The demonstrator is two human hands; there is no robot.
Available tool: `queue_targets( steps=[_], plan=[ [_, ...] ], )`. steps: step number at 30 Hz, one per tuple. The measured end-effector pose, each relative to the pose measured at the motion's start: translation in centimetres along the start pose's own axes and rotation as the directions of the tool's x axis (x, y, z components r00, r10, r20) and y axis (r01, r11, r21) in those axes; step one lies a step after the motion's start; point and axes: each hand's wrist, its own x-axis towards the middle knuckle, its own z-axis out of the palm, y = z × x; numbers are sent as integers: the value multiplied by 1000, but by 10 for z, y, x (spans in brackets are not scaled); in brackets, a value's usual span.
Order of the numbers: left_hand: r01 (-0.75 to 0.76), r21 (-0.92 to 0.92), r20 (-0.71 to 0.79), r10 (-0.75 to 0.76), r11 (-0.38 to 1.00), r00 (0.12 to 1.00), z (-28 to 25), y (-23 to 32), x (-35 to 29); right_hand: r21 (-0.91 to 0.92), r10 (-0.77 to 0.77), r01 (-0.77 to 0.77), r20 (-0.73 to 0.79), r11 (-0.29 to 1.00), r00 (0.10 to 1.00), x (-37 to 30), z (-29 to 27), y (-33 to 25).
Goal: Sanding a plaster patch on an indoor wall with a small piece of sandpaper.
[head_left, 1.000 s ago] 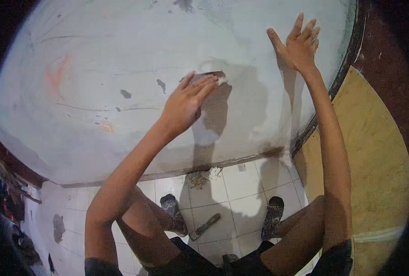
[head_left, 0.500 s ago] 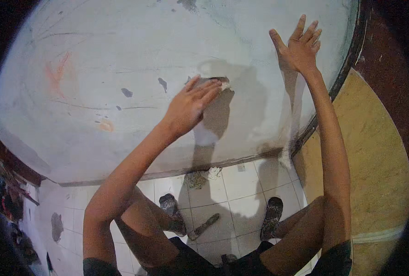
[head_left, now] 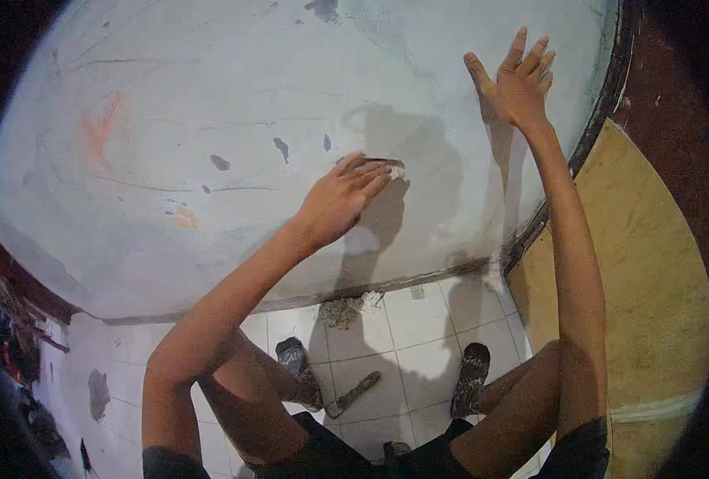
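A pale wall [head_left: 235,88] with grey bare patches, an orange smear and thin dark lines fills the upper view. My left hand [head_left: 346,198] presses a thin, flat, dark-edged piece [head_left: 386,162] against it, fingers laid together over the top. A crumbly white bit [head_left: 396,172] shows beside the fingertips. The fingers hide most of the flat piece, and its exact kind cannot be made out. Higher up and to the right, my right hand [head_left: 518,89] rests on the wall, open, fingers spread, holding nothing.
White floor tiles [head_left: 426,339] meet the wall's foot, where a heap of flakes and crumbs [head_left: 341,313] lies. A flat tool like a putty knife [head_left: 356,394] lies between my feet. At the right stands a yellowish panel [head_left: 633,263]; dark clutter [head_left: 27,351] sits far left.
My left hand has slid a little down and right along the wall with the flat piece, uncovering a grey patch. The right hand stays in nearly the same place.
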Motion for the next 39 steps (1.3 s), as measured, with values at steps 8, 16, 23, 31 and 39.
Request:
queue_targets(
  steps=[8,16,23,31,39],
  plan=[
    [76,39,-165,-68,996,984,-22,-10,2,-21,-40,39,-37,999,998,2,3,4],
    [7,-71,29,-5,997,1000,-10,5,1,-28,-21,20,-28,999,999,1,1,0],
    [77,-20,-138,-80,997,987,-35,-10,5,5,-33,34,-60,999,998,1,-7,-4],
    [-29,-60,42,31,998,999,3,-1,-4,-14,-39,39,-44,999,998,1,7,3],
    [50,-29,-76,-52,998,996,-24,-11,3,28,68,-73,138,997,988,2,-27,-16]
  ],
)
